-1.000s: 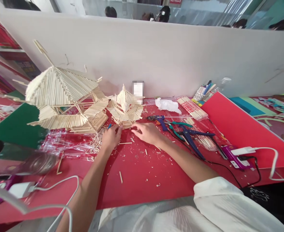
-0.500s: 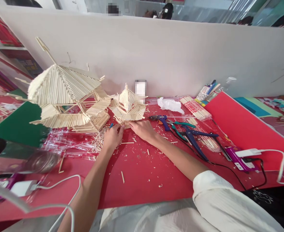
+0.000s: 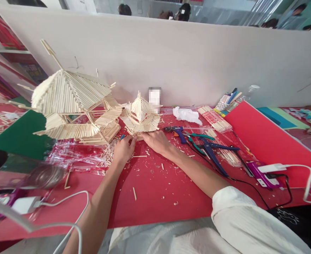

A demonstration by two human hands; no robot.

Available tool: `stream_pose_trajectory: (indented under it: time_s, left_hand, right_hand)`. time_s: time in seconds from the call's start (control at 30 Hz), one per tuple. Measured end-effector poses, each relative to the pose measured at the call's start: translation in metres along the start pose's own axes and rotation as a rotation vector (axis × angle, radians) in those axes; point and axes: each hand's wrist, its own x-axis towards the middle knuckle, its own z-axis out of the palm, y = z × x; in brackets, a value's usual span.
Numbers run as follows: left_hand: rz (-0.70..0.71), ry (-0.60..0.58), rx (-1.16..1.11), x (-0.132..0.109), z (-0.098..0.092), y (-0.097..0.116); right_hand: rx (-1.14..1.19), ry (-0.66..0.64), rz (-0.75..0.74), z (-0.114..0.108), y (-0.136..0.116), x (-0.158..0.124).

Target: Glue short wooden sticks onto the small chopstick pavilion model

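A small pavilion model [image 3: 141,118] built of thin wooden sticks stands on the red table. My left hand [image 3: 124,150] is closed at its lower front edge, thumb and forefinger together against the base. From the right, my right hand [image 3: 156,141] grips the same base, with its fingertips partly hidden under the lower roof. What exactly lies between the fingertips is too small to see. A small blue object [image 3: 122,137] shows just behind my left hand. To the left stands a larger stick pavilion [image 3: 73,95] with a wide ribbed roof.
At right lie a glue gun [image 3: 178,132], blue-handled pliers [image 3: 212,155], green-handled cutters [image 3: 197,141] and bagged sticks [image 3: 215,118]. A red board [image 3: 266,148] leans beyond a purple power strip [image 3: 263,174]. Stick offcuts [image 3: 110,151] and clear plastic wrap [image 3: 73,157] lie left.
Both hands stay at the small pavilion's base with almost no visible movement. The whole view has shifted very slightly.
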Motion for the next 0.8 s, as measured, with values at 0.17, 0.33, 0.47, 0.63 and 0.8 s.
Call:
stream_pose_trajectory:
  time_s: [0.17,0.33,0.47,0.63,0.8]
  left_hand:
    - [-0.001,0.002,-0.008,0.0,0.0,0.0]
    - [0.001,0.001,-0.006,-0.001,-0.001,0.001]
    - [0.009,0.006,-0.012,0.0,0.0,0.0]
    - [0.009,0.018,-0.012,0.0,0.0,0.0]
    - [-0.007,0.011,-0.03,-0.001,-0.001,0.001]
  right_hand:
    - [0.012,0.028,0.011,0.004,0.002,0.0]
    - [0.038,0.028,0.032,0.005,0.003,-0.001]
    - [0.115,0.064,0.043,0.007,0.005,-0.008]
    - [0.153,0.107,0.12,0.014,0.009,-0.017]
    - [0.163,0.092,0.167,0.014,0.009,-0.012]
